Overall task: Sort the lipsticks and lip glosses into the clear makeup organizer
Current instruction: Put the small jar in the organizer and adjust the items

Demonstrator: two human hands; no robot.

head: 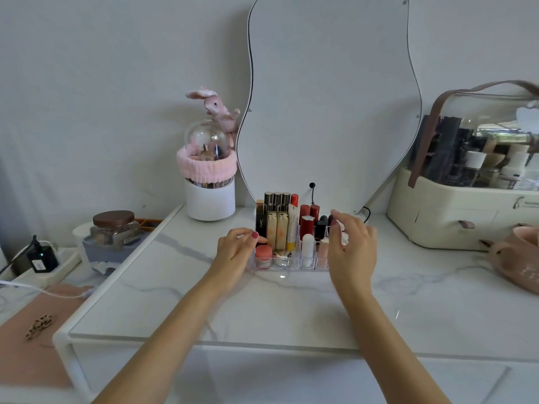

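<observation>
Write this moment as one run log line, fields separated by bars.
left hand: touches clear plastic makeup organizer | right hand: open, beside it | lipsticks: standing inside | white marble table

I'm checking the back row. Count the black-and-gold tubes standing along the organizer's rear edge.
3. The black-and-gold tubes stand side by side in the clear organizer: left, middle, right, beside a red-capped tube. More may be hidden behind the front products.

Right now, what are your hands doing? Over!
Left hand resting at the clear organizer, its left end. Right hand open at the right end, holding nothing. Lipsticks standing inside. Nothing in the way.
</observation>
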